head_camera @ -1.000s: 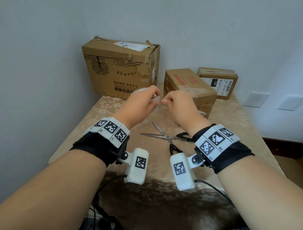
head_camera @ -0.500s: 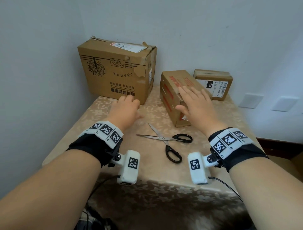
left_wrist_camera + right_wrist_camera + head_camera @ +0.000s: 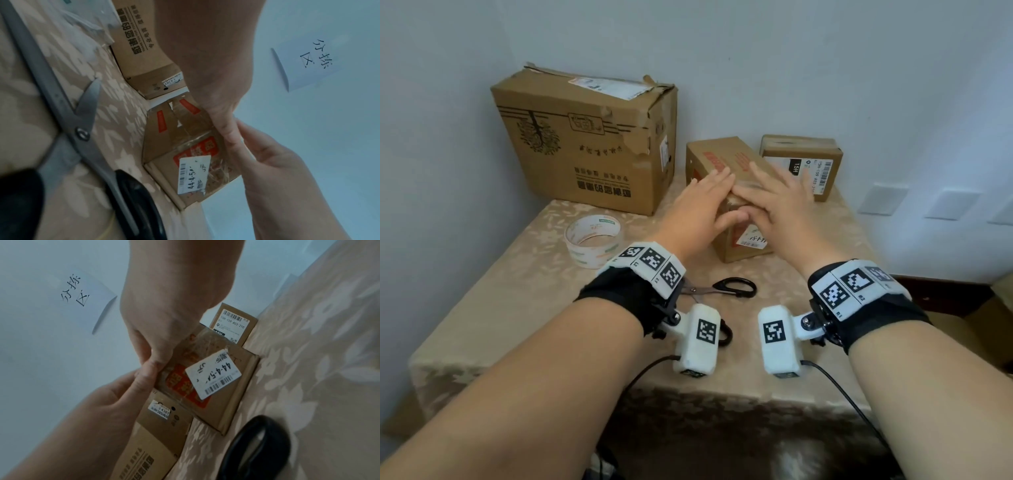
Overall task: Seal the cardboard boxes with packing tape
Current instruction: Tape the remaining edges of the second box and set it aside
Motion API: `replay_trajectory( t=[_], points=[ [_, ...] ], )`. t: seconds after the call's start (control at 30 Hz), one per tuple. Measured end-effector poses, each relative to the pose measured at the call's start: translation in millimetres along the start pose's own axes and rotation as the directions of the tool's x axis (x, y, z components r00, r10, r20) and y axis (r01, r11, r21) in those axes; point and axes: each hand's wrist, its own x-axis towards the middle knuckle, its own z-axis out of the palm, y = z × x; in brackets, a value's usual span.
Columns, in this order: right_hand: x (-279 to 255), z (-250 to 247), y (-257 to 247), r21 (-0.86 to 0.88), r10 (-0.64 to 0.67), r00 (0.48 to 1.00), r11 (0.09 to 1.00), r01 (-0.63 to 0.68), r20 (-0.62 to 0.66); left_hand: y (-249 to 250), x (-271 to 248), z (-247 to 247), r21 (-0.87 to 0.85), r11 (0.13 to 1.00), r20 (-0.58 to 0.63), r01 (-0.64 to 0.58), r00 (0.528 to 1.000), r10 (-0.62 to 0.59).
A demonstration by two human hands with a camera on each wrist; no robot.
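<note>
1. Moved since half a second ago: left hand (image 3: 700, 205) gone from beside the tape roll (image 3: 593, 240) across to the middle carton (image 3: 726, 161), joining the right hand (image 3: 777, 202) on its top; tape roll, hidden then, now showing.
2. Left hand: fingers straight, laid flat on the middle carton's top, thumb down over the near edge.
3. Right hand: fingers straight and spread, flat on the same top, thumb meeting the left thumb at the near edge.
4. Middle carton: standing on the floral tablecloth (image 3: 517, 291), clear tape across its near end, white label reading 44-4-5 (image 3: 194, 173) on that face.
5. Left of the middle carton: large carton (image 3: 585, 144) with torn top flaps.
6. Behind and right of the middle carton: small carton (image 3: 804, 157) with a barcode label.
7. Well left of the middle carton: clear tape roll lying flat.
8. Just nearer than the middle carton: black-handled scissors (image 3: 734, 287), blades open in the left wrist view.
</note>
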Motion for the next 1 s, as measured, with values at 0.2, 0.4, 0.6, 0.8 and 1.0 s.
replay_trajectory(
  t=[0.2,0.4,0.6,0.8,1.0],
  points=[
    [-2,-3,6,0.214,0.177,0.984,0.962,-0.171,-0.007,1,0,-1,-0.004,1.000,-0.044,-0.002,0.999,0.002],
    [-10,-10,-3,0.189,0.342,0.939,0.920,-0.344,0.048,6,-8,-14,-0.373,0.923,-0.010,0.090,0.995,-0.102],
    [-11,11,-18,0.303,0.506,0.861,0.815,-0.495,0.046,18,-32,-2,-0.749,0.556,0.248,0.360,0.931,-0.268],
    [-11,-13,-8,0.576,0.635,0.769,0.658,-0.485,-0.078,4,-31,-10,-0.647,0.727,0.065,0.229,0.967,-0.247],
    [-20,-31,0,0.806,0.606,0.785,0.395,-0.441,0.133,-18,-27,-28,-0.570,0.725,-0.145,0.388,0.820,-0.553]
  ],
)
